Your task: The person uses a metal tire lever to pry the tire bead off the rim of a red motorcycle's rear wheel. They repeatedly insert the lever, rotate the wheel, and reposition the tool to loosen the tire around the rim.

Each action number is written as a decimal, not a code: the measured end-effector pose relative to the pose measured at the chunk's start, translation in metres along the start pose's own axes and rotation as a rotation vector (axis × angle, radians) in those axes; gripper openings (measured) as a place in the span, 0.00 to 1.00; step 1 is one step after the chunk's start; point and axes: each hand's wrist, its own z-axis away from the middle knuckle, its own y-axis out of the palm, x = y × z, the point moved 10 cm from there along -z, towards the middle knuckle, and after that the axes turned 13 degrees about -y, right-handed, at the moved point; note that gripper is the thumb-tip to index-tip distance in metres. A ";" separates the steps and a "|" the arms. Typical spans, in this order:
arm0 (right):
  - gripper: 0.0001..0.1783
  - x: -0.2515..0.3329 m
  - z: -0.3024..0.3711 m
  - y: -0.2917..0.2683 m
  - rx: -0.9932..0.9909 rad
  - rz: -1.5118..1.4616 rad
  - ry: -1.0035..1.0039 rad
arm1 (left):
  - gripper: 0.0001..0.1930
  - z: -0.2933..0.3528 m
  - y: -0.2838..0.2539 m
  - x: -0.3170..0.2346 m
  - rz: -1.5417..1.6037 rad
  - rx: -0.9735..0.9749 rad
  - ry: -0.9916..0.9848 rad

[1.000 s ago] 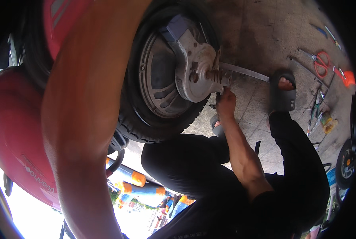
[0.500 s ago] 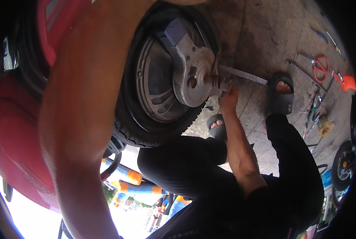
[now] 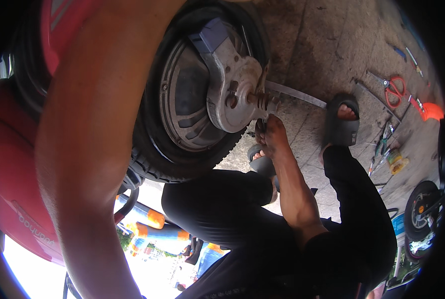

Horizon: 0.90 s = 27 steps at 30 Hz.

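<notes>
A scooter wheel [image 3: 182,99] with a black tyre fills the upper middle, its grey metal hub cover [image 3: 237,102] facing right. From the cover sticks out a rusty axle [image 3: 256,98] carrying washers and a nut [image 3: 273,103] at its end. Just below that nut is my right hand [image 3: 272,137], its fingers curled together; anything within them is hidden. My left arm [image 3: 88,129] passes in front of the pink-red bodywork [image 3: 13,164] and leaves by the upper edge, so the left hand is out of sight.
A flat metal strip [image 3: 297,94] reaches from the wheel toward my sandalled foot [image 3: 343,117]. Red-handled scissors [image 3: 394,92], pliers [image 3: 382,139], a yellow roll [image 3: 397,162] and an orange-red object [image 3: 432,111] lie on the paving at right. Another wheel [image 3: 422,209] stands beyond.
My right hand has come off the nut at the axle's end and dropped slightly down and left, fingers curling. The whole view has shifted a little; the left arm stays across the bodywork.
</notes>
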 end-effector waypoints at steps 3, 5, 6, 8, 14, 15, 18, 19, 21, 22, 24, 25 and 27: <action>0.27 0.005 0.000 -0.006 -0.030 0.081 -0.070 | 0.27 0.000 0.000 0.000 0.001 0.010 -0.024; 0.26 0.008 -0.001 -0.009 -0.050 0.123 -0.086 | 0.27 0.000 -0.001 0.002 -0.004 0.018 -0.053; 0.26 0.011 -0.002 -0.009 -0.047 0.125 -0.081 | 0.27 -0.001 -0.001 0.002 -0.009 0.024 -0.069; 0.25 0.012 -0.004 -0.014 -0.085 0.155 0.008 | 0.27 0.000 -0.001 0.003 -0.011 0.035 -0.092; 0.20 0.097 -0.037 -0.039 0.064 0.257 -0.266 | 0.25 0.010 -0.007 0.004 0.050 -0.044 0.079; 0.21 0.091 -0.036 -0.049 0.043 0.290 -0.216 | 0.25 0.011 -0.006 0.005 0.060 -0.051 0.113; 0.21 0.084 -0.042 -0.048 0.141 0.255 -0.337 | 0.24 0.008 -0.006 0.005 0.047 -0.045 0.120; 0.21 0.076 -0.045 -0.059 0.062 0.359 -0.341 | 0.24 0.008 -0.005 0.004 0.066 -0.026 0.131; 0.21 0.070 -0.053 -0.066 0.017 0.477 -0.447 | 0.24 0.007 -0.004 0.003 0.074 0.001 0.129; 0.22 0.056 -0.055 -0.069 0.025 0.488 -0.419 | 0.24 0.006 -0.004 0.003 0.065 0.005 0.111; 0.22 0.034 -0.055 -0.083 -0.050 0.541 -0.366 | 0.25 0.004 -0.006 0.003 0.054 0.000 0.088; 0.22 0.027 -0.053 -0.074 0.083 0.397 -0.386 | 0.25 0.003 -0.006 0.004 0.053 -0.002 0.080; 0.23 0.010 -0.043 -0.068 0.254 0.182 -0.308 | 0.25 0.005 -0.005 0.004 0.058 0.016 0.085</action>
